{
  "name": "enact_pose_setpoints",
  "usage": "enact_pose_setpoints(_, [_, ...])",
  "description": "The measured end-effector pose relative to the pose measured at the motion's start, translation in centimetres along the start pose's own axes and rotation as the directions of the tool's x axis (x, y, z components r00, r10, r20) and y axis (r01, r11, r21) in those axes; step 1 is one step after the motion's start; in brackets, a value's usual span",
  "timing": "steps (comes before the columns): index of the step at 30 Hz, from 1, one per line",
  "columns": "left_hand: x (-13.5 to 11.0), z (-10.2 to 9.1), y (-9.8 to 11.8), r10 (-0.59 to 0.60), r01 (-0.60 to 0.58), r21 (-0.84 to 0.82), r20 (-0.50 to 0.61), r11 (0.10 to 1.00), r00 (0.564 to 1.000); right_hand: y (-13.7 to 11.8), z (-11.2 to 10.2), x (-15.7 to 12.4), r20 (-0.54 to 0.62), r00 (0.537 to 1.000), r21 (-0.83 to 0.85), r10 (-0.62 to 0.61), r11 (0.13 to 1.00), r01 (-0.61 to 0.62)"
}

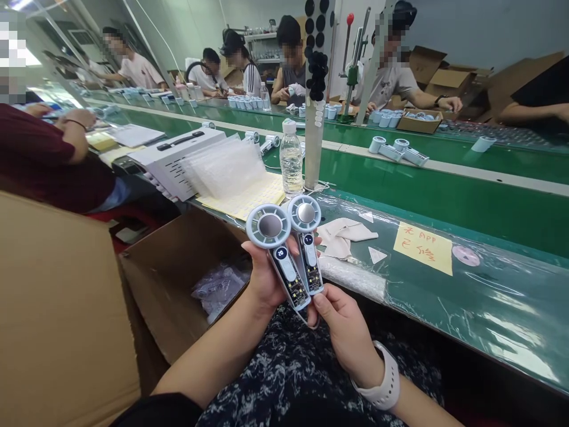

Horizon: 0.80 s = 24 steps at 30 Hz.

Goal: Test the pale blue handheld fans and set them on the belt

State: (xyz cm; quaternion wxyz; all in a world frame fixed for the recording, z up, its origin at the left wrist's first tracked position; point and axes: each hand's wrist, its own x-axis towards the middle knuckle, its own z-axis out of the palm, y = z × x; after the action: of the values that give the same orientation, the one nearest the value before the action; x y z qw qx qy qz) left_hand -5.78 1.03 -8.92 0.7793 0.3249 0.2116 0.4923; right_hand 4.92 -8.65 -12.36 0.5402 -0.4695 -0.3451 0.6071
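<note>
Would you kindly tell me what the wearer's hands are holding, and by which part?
Two handheld fans: left hand around both handles, right hand at the right-side fan's lower end.

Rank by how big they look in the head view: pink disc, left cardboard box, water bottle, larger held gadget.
1. Left cardboard box
2. Larger held gadget
3. Water bottle
4. Pink disc

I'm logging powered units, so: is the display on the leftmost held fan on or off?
On: the round display on that fan shows bright digits against black. Whether the fan is also blowing, I cannot tell.
</note>
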Motion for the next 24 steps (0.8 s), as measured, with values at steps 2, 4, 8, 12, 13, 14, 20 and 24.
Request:
enact_pose_setpoints(2, [0.0, 0.1, 0.0, 0.011, -0.011, 0.005, -0.039, 1.0, 0.999, 0.1, -0.2, 0.1, 0.014, 1.0, -0.006, -0.019, 1.0, 0.019])
enact_pose_setpoints(4, [0.0, 0.3, -0.1, 0.014, -0.015, -0.007, -0.084, 1.0, 0.996, 0.1, -0.4, 0.2, 0.028, 0.998, -0.021, -0.051, 0.998, 0.051])
enact_pose_setpoints(8, [0.1, 0.4, -0.1, 0.01, -0.016, -0.033, -0.165, 0.999, 0.986, -0.8, -1.2, -0.2, 0.033, 0.992, -0.073, -0.123, 0.989, 0.125])
enact_pose_setpoints(12, [0.4, -0.2, 0.2, 0.102, -0.106, 0.001, -0.277, 0.994, 0.955, -3.3, -3.6, -0.2, 0.063, 0.952, -0.24, -0.299, 0.921, 0.305])
enact_pose_setpoints(13, [0.5, -0.4, 0.3, 0.119, -0.119, 0.02, -0.297, 0.993, 0.947, -4.1, -4.7, 0.1, 0.028, 0.946, -0.307, -0.323, 0.898, 0.316])
enact_pose_setpoints(14, [0.4, -0.6, 0.4, 0.127, -0.121, 0.04, -0.307, 0.992, 0.943, -4.8, -5.8, 0.5, -0.049, 0.939, -0.395, -0.34, 0.87, 0.294])
enact_pose_setpoints(20, [-1.5, 0.6, -0.4, 0.011, 0.015, 0.117, -0.22, 0.993, 0.975, -7.3, -7.6, 2.0, -0.447, 0.646, -0.742, -0.618, 0.66, 0.118])
enact_pose_setpoints(24, [-2.8, 2.3, -2.0, -0.112, 0.128, 0.094, -0.16, 0.987, 0.981, -7.6, -3.0, 0.2, -0.091, 0.91, -0.597, -0.404, 0.754, 0.275])
